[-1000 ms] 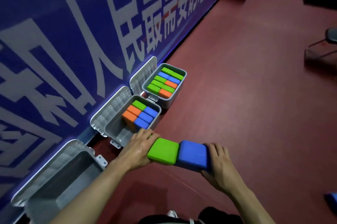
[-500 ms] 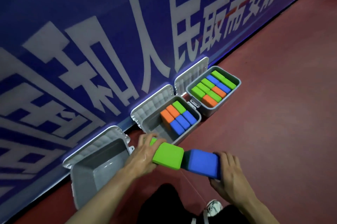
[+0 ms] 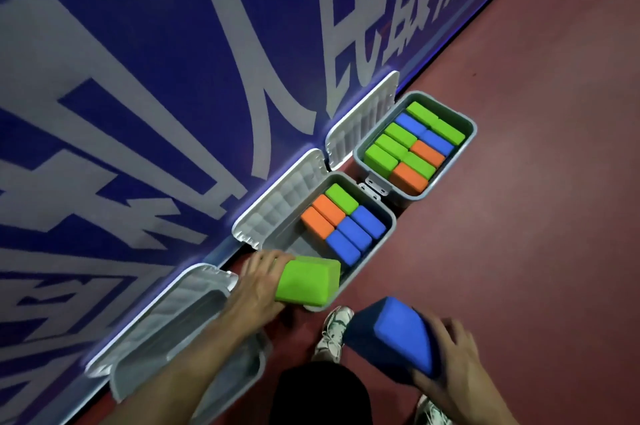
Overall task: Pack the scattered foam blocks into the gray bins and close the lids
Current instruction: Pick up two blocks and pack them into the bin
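Your three gray bins (image 3: pixel 388 234) line the blue wall (image 3: pixel 138 78), lids propped open against it for loading. Your left hand (image 3: pixel 258 286) clamps the green block (image 3: pixel 308 281) over the middle bin's empty end; your right hand (image 3: pixel 450 365) grips the blue block (image 3: pixel 398 334), waiting.

The left hand (image 3: pixel 258 282) holds a green block (image 3: pixel 308 281) over the half-filled middle bin's (image 3: pixel 377 251) near end, while the right hand (image 3: pixel 450 359) grips a blue block (image 3: pixel 398 334) beside it.
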`<move>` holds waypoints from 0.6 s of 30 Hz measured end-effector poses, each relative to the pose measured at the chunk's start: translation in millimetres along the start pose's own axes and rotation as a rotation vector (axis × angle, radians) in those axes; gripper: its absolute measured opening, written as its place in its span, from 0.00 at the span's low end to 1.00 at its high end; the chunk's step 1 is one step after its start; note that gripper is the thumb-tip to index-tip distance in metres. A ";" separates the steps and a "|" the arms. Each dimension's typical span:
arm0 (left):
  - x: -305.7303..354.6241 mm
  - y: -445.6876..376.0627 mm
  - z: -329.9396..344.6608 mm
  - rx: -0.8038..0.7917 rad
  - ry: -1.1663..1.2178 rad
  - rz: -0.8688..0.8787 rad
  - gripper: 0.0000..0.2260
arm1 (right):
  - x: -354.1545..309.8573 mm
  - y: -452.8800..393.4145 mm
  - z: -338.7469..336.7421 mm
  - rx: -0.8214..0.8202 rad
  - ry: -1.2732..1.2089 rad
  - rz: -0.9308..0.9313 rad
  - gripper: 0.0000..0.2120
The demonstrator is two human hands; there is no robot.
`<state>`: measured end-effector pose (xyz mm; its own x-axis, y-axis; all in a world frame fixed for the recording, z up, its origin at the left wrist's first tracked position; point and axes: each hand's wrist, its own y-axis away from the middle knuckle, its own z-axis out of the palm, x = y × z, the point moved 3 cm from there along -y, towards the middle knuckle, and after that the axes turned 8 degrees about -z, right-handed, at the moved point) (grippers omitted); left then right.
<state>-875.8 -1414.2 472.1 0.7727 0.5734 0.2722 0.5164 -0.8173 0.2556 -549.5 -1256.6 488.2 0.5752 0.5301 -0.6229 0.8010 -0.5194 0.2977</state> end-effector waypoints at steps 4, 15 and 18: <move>-65.1 -99.5 61.5 -0.027 -0.026 0.112 0.35 | 26.4 -97.5 84.7 -0.002 0.067 0.165 0.47; -170.5 -270.1 252.4 -0.238 -0.243 0.399 0.35 | 106.3 -296.8 260.1 -0.131 0.145 -0.018 0.37; -180.2 -292.0 295.9 -0.259 -0.254 0.415 0.35 | 117.6 -313.4 291.3 -0.134 0.255 0.034 0.40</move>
<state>-1056.6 -1295.7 73.9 0.9734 0.1482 0.1748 0.0667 -0.9129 0.4028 -781.1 -1226.7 110.9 0.6120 0.6739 -0.4139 0.7853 -0.4559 0.4189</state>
